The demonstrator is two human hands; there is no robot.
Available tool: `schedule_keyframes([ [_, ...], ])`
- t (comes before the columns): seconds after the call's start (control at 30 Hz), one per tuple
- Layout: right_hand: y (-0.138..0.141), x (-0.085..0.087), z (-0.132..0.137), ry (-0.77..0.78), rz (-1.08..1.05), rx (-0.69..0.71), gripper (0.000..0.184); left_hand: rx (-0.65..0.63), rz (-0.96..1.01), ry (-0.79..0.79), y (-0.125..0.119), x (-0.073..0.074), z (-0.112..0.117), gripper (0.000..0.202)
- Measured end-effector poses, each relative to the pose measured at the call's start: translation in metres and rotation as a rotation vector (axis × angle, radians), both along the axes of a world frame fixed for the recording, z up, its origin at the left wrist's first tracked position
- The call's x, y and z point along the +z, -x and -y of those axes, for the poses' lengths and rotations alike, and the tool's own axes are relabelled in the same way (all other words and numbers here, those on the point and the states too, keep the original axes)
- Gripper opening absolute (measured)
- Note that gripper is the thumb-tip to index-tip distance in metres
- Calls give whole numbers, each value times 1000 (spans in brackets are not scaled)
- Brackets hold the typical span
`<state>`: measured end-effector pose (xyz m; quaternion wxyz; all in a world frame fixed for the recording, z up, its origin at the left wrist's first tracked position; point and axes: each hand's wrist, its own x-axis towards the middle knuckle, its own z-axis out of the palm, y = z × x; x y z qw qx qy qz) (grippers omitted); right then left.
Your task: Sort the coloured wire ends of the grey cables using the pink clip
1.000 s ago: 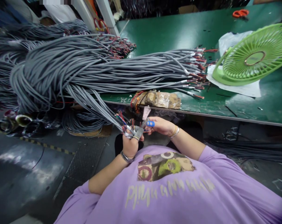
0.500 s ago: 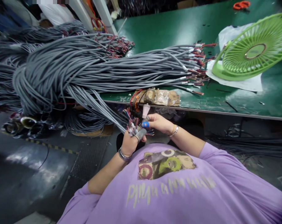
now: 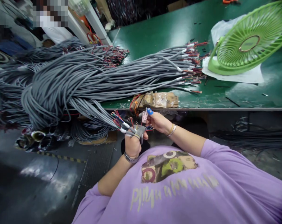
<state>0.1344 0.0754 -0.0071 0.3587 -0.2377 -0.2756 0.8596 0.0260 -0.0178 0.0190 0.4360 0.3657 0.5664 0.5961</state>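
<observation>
My left hand [image 3: 133, 144] is closed around several grey cables [image 3: 108, 119] near their stripped ends. Coloured wires [image 3: 119, 117] fan out above the fist, and white sleeves show just behind them. A grey wrap [image 3: 139, 131] covers what looks like my left thumb, lying across the cable ends. Close by on the right, my right hand [image 3: 161, 123] pinches a small pale pink tool [image 3: 144, 117] with a dark lower part; its exact kind is unclear. Blue tape [image 3: 150, 111] is wound on my right thumb. The tool's lower end is close to the wire tips; contact cannot be made out.
A large heap of grey cables [image 3: 89, 77] covers the left of the green table [image 3: 159, 31]. A green fan [image 3: 249, 43] stands on white paper at right. A taped cardboard piece [image 3: 165, 99] lies at the table edge. Another person [image 3: 53, 26] is at the back left.
My right thumb has lifted, and the pink tool now sits lower and more upright between the fingers. The coloured wires spread further left over my left fist. The whole view has shifted slightly.
</observation>
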Motion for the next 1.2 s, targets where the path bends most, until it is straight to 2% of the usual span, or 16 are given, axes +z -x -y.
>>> schedule_keyframes([
  [0.13, 1, 4, -1, 106, -20, -20, 43, -19, -13, 17, -1, -4, -3, 21],
  [0.33, 4, 3, -1, 107, -20, -41, 43, -28, -42, 43, -2, -6, -4, 26],
  [0.53, -14, -9, 1, 74, -41, 114, 55, 4, -36, 27, 1, -5, 3, 25],
  [0.7, -37, -13, 7, -139, 2, 338, 56, 47, -54, 4, 5, -11, 11, 22],
  [0.83, -34, -8, 15, -268, 122, 254, 39, 40, -69, -1, 6, -15, 12, 21],
  [0.9, -29, -6, 18, -294, 163, 200, 37, 30, -82, -1, 6, -15, 13, 22],
  [1.13, -19, 0, 27, -249, 211, 142, 39, -77, -166, 50, 12, -16, 18, 27],
  [1.2, -19, -1, 27, -235, 216, 138, 39, -73, -186, 43, 13, -17, 19, 26],
])
